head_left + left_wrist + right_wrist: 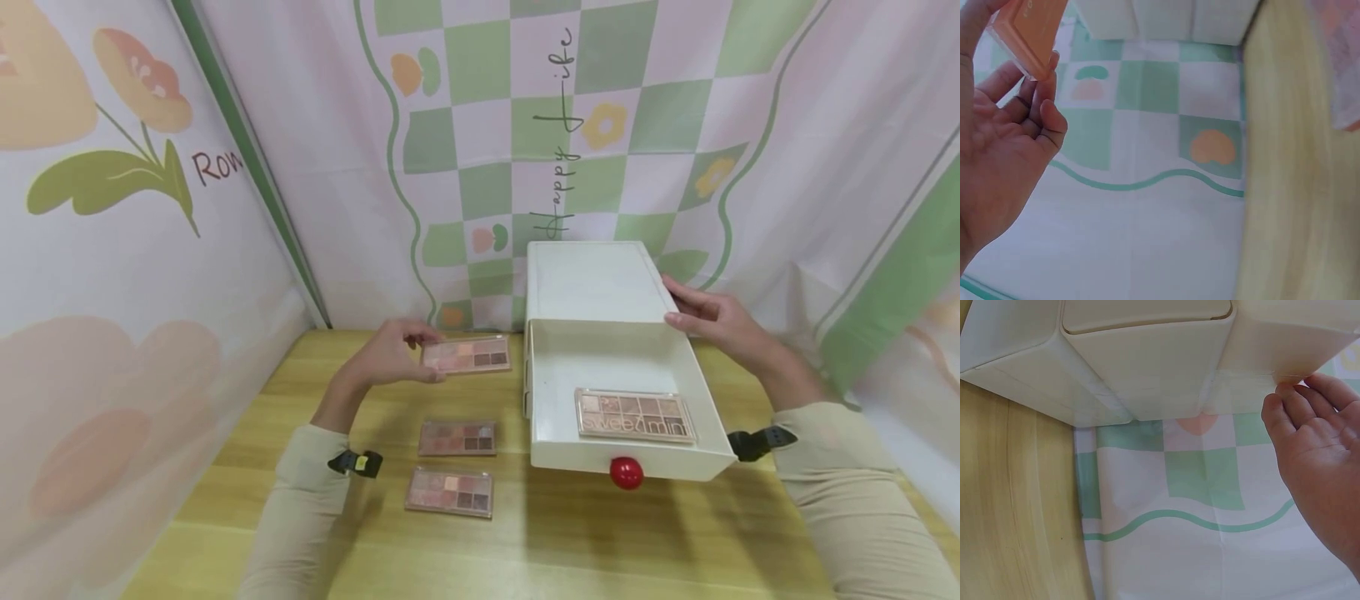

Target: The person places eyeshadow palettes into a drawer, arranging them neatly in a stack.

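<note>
The wooden table (435,567) supports a white drawer unit (592,283) with one drawer extended. Left of the unit, a front makeup palette (450,492) and a rear makeup palette (457,438) lie flat on the table, slightly apart.

The drawer box (588,279) is showing off-white, its front knob (626,472) gleaming red. Left of it, one palette (468,354), a second palette (458,438) and a third palette (450,492) are displaying pinks, peach and browns. Inside it, a fourth palette (635,415) is showing beiges and browns. Behind it, a curtain (483,192) is wearing green-and-white checks. Beneath it, the bench (450,567) is showing yellowish wood grain.
</note>
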The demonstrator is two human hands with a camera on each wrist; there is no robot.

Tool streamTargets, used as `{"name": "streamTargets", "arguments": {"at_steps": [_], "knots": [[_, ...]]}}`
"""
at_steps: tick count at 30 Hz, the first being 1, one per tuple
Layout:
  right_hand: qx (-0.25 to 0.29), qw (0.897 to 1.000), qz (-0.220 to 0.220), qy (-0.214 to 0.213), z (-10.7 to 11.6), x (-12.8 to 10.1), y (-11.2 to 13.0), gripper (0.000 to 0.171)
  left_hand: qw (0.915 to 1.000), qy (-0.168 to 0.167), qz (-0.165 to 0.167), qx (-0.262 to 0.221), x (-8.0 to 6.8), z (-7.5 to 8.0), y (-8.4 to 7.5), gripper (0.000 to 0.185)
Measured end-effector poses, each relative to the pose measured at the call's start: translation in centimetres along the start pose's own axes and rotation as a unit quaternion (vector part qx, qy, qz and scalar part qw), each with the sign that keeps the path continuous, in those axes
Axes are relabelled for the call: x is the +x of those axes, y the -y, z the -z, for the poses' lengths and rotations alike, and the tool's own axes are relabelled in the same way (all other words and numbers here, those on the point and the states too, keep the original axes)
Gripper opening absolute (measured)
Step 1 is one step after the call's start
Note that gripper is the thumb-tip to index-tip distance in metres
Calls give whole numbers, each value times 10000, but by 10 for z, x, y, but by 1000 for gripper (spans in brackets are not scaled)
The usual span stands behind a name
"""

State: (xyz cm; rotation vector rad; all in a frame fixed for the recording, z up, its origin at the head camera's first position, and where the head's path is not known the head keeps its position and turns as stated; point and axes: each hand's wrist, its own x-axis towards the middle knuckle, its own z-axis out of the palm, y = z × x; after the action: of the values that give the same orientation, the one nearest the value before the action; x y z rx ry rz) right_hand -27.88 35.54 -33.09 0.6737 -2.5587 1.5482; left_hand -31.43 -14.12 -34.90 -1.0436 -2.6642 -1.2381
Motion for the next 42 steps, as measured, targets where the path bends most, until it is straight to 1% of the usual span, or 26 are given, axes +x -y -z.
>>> {"name": "streamTargets", "arguments": {"at_steps": [8, 14, 18, 23, 28, 33, 36, 42], "knots": [[-78, 10000, -35, -9, 0, 0, 0, 62, 9993, -74, -350, 64, -3, 8, -24, 47], [-53, 10000, -9, -16, 0, -1, 0, 62, 9982, -210, -566, 35, -2, 7, -44, 51], [-30, 10000, -35, -28, 0, -1, 0, 62, 9976, -183, -660, -67, -1, 3, -57, 51], [-52, 10000, -64, -25, 0, -2, 0, 62, 9966, -67, -813, -105, 5, -6, -69, 47], [-41, 10000, -50, -36, 1, -3, 0, 62, 9955, 13, -946, 8, 12, -19, -82, 53], [-57, 10000, -54, -38, -1, -3, -1, 62, 9952, 44, -978, 74, 20, -34, -94, 55], [-71, 10000, -59, -28, -1, -3, 0, 62, 9955, 15, -940, 124, 22, -43, -101, 54], [-53, 10000, -7, -28, -1, -1, -1, 62, 9973, 224, -675, 195, 24, -57, -115, 62]]}}
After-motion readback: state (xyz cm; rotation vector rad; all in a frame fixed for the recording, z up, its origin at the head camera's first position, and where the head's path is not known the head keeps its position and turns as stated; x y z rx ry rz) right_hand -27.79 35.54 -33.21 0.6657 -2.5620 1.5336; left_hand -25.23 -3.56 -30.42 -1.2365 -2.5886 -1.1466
